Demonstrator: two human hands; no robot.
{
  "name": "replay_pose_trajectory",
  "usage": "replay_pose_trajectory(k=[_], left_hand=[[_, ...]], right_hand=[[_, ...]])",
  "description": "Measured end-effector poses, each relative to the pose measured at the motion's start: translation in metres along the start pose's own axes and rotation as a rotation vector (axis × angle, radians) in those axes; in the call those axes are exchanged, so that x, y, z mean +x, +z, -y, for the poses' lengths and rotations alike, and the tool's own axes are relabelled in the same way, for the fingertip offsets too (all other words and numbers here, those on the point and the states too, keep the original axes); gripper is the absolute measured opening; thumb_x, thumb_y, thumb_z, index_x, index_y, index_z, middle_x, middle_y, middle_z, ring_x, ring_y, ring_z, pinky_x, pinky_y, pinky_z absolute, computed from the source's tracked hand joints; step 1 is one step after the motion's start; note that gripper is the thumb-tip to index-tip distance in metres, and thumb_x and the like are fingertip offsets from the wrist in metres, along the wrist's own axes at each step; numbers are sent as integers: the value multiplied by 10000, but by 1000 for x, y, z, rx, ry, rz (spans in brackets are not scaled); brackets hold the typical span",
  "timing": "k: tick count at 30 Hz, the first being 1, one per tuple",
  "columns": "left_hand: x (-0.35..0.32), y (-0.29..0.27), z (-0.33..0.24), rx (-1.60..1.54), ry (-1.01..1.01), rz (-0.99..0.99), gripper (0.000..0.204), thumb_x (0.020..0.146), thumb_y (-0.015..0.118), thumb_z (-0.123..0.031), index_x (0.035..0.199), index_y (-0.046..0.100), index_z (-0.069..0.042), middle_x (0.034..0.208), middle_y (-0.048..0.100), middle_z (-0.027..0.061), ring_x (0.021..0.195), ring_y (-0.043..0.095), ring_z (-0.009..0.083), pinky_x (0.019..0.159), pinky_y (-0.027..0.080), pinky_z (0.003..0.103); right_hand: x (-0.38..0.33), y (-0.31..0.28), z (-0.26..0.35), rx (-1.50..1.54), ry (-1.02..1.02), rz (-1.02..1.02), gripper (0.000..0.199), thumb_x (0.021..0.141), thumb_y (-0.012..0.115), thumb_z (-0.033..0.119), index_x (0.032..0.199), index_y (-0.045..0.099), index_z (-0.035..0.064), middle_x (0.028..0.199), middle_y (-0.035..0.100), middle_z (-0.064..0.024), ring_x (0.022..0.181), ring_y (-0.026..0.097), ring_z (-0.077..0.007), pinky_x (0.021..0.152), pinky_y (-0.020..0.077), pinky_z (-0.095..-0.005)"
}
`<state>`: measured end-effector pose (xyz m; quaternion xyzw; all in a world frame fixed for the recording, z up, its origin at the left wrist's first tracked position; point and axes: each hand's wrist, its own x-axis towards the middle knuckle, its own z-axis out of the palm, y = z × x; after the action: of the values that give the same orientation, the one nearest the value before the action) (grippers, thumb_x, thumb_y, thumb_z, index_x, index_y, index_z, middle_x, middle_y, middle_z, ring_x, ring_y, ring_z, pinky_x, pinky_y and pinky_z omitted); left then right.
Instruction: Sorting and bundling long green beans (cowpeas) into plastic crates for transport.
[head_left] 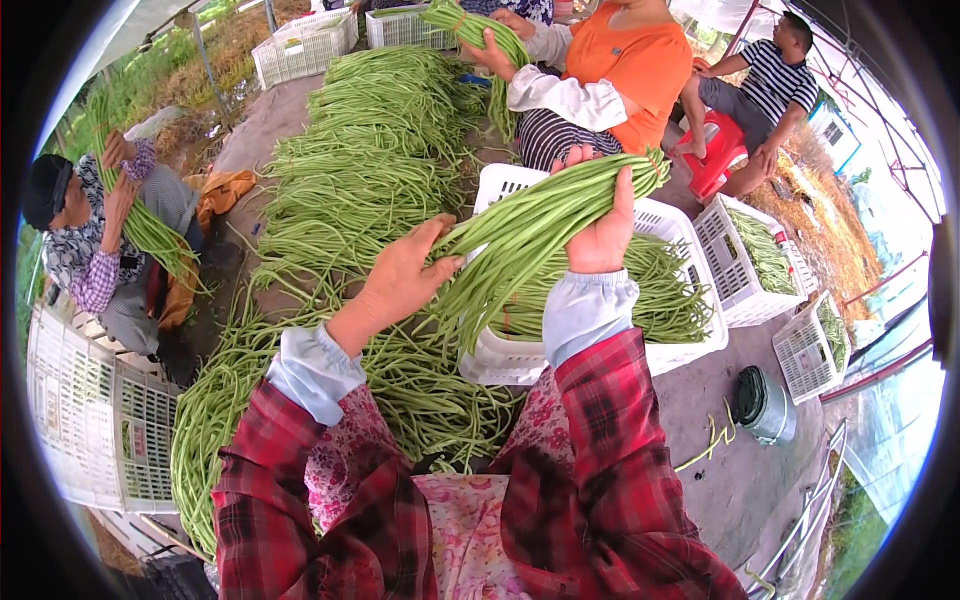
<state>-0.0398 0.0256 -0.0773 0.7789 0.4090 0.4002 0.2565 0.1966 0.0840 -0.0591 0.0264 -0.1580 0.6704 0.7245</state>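
Note:
A thick bundle of yardlong beans (540, 220) is held slantwise in front of me, above a white plastic crate (660, 355). My right hand (600, 228) grips it near its upper right end, thumb in front and fingertips showing behind. At the bundle's left side, the fingers and thumb of my left hand (405, 278) close on its edge; some fingertips are hidden by the beans. Loose bean ends hang down between my hands. More beans (650, 290) lie inside the crate below. A heap of loose beans (440, 385) spreads on the ground beneath my left forearm.
Rows of beans (370, 130) cover the ground ahead. A person at left (115, 235) and one in orange (630, 70) hold bundles; another person (770, 90) sits on a red stool (718, 150). Filled crates (745, 265) stand at right, beside a dark green bucket (768, 405).

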Motion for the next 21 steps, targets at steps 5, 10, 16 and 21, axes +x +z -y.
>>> replay_pose_trajectory(k=[5, 10, 16, 21], left_hand=[[3, 12, -26, 352, 360, -312, 229, 823, 618, -122, 1033, 592, -33, 1008, 611, 161, 938, 600, 336, 779, 495, 368], [18, 45, -31, 350, 117, -326, 119, 803, 638, -115, 887, 583, -50, 841, 616, 107, 703, 624, 289, 603, 489, 361], [24, 41, -16, 24, -16, -172, 139, 814, 645, -94, 864, 539, -20, 785, 617, 68, 677, 620, 180, 620, 477, 286], [32, 7, -19, -530, -103, 12, 107, 861, 624, -123, 882, 555, -44, 770, 588, -9, 688, 569, 82, 628, 457, 237]], right_hand=[[0, 1, -6, -61, -46, -21, 359, 920, 541, 353, 1068, 533, 27, 1115, 591, -120, 1078, 555, -275, 1007, 392, -476], [-4, 3, -20, -108, -54, -54, 352, 925, 535, 349, 1074, 535, 30, 1112, 588, -119, 1059, 558, -267, 976, 426, -458], [-5, 6, -21, -141, -49, -76, 269, 902, 588, 310, 1035, 567, 77, 1090, 598, -104, 1055, 555, -258, 914, 467, -441], [-5, 6, -18, -158, -31, -81, 274, 899, 592, 314, 1032, 570, 76, 1088, 600, -103, 1050, 561, -255, 911, 469, -438]])
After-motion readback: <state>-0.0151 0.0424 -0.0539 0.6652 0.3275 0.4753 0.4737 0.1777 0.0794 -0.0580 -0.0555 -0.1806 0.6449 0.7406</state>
